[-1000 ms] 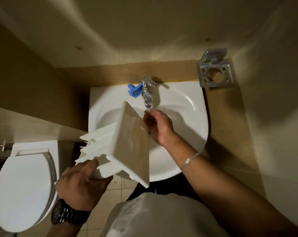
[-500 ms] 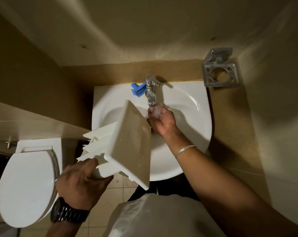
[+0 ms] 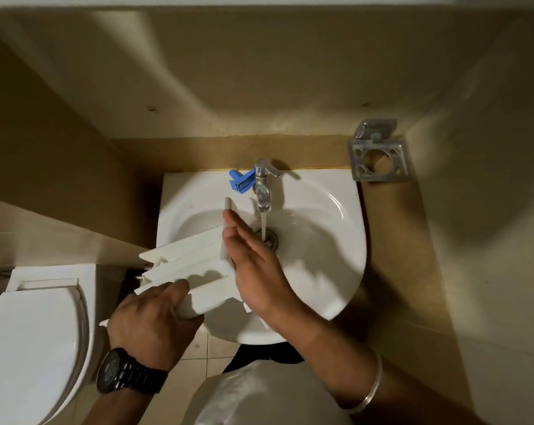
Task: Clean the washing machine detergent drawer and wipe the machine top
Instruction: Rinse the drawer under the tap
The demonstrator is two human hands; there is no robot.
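Detergent drawer (image 3: 192, 259) was held over sink (image 3: 345, 271) edge by curled left hand (image 3: 150, 325); right hand (image 3: 253, 265), under tap (image 3: 263, 191) w/ running water 0.5 s ago, now laid flat on front panel, gripping nothing — rinse/rub step underway, machine top pending.

I see my left hand (image 3: 150, 322) gripping the white detergent drawer (image 3: 192, 262) over the sink (image 3: 336, 265). My right hand (image 3: 253, 265) lies flat against its front panel. Water runs from the tap (image 3: 263, 191).

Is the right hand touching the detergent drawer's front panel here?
Touching. The head view shows the right hand lying flat, fingers straight, against the front panel of the drawer, with no gap visible between them.
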